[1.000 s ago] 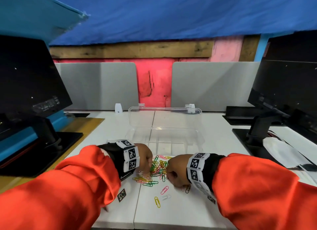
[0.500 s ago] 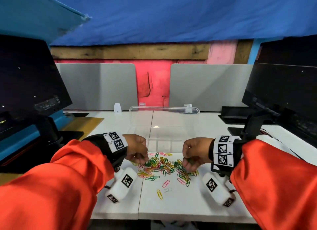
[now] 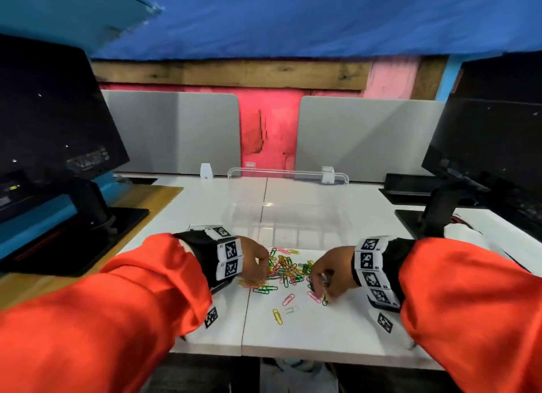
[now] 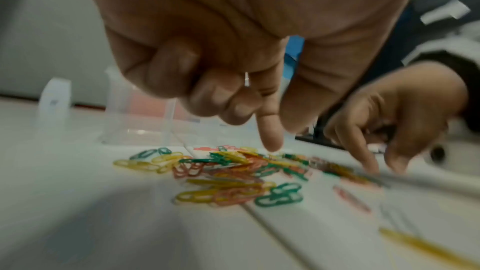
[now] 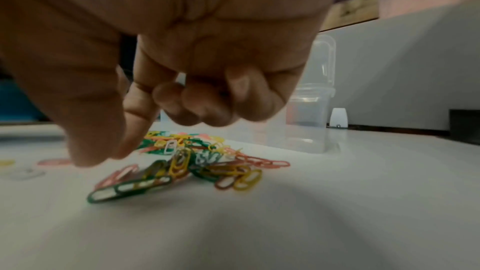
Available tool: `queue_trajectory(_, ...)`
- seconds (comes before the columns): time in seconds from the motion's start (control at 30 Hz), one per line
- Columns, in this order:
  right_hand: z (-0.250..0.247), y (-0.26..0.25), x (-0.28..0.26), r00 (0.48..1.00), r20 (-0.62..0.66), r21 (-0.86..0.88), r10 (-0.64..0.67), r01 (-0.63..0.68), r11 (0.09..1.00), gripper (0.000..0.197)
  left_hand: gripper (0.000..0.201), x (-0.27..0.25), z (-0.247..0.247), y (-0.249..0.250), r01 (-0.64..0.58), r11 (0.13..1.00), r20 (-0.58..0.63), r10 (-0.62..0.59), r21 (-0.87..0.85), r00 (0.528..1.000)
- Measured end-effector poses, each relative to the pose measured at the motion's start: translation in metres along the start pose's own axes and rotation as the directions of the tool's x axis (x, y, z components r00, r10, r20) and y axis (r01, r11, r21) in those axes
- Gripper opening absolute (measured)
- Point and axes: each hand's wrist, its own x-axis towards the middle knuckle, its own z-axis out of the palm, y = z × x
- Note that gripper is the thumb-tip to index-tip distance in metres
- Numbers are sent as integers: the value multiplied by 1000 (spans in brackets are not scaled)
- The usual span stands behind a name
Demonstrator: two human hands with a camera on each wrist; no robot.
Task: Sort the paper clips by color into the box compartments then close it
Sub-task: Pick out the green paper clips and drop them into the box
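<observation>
A heap of green, yellow, pink, red and white paper clips [image 3: 289,271] lies on the white table in front of the clear compartment box [image 3: 293,227], whose lid [image 3: 287,187] stands open behind it. My left hand [image 3: 258,278] is at the heap's left edge. In the left wrist view it [image 4: 281,137] points index and thumb down at the clips [image 4: 233,169], while three curled fingers hold a small white clip end [image 4: 246,79]. My right hand [image 3: 318,290] is at the heap's right edge. Its thumb and index [image 5: 103,158] nearly meet just above the table, other fingers curled, nothing seen between them.
Loose yellow [image 3: 277,316], white [image 3: 291,309] and pink [image 3: 288,299] clips lie nearer the table's front edge. Dark monitors on stands flank the work area at left [image 3: 52,123] and right [image 3: 492,134]. Grey partitions [image 3: 176,134] close the back, with a small white holder [image 3: 206,171] beside the lid.
Half a second ago both hands were raised and apart above the heap. Now they have dropped back down onto its left and right edges.
</observation>
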Motion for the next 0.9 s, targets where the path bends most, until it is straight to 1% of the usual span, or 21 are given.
queue_trajectory(0.07,3,-1,2,1000,11,-57,-3,4,998,26,12,3,2,1,-52,994,57,47,96,997)
queue_trajectory(0.13,5,-1,2,1000,23,-78,-22,23,997,22,16,7,0,4,-69,986,118,51,152,992)
queue_trajectory(0.27,9,2,5,999,31,-85,-37,40,996,13,22,13,-2,16,-94,965,167,54,244,985)
queue_trajectory(0.4,10,5,7,999,29,-123,-20,23,992,22,38,17,2,23,-74,952,153,29,296,988)
queue_trajectory(0.5,12,7,5,999,39,-105,4,0,994,27,36,19,5,22,-91,960,132,57,264,990)
queue_trajectory(0.57,8,10,2,1000,2,-32,25,-25,999,18,35,22,5,22,-118,962,147,83,247,986)
queue_trajectory(0.6,4,13,-1,998,-44,22,39,-38,999,12,34,23,5,22,-132,960,161,94,248,983)
queue_trajectory(0.63,-1,16,-3,994,-95,83,53,-46,995,10,34,24,5,22,-147,957,176,104,251,979)
queue_trajectory(0.7,-11,26,-5,981,-165,233,101,-60,971,19,33,27,5,21,-155,954,198,105,257,974)
queue_trajectory(0.8,-13,39,-1,971,-162,494,173,-72,866,24,35,30,7,17,-119,963,193,72,241,979)
queue_trajectory(0.9,-4,45,8,966,-126,672,226,-84,735,24,34,34,10,12,-91,978,187,55,190,981)
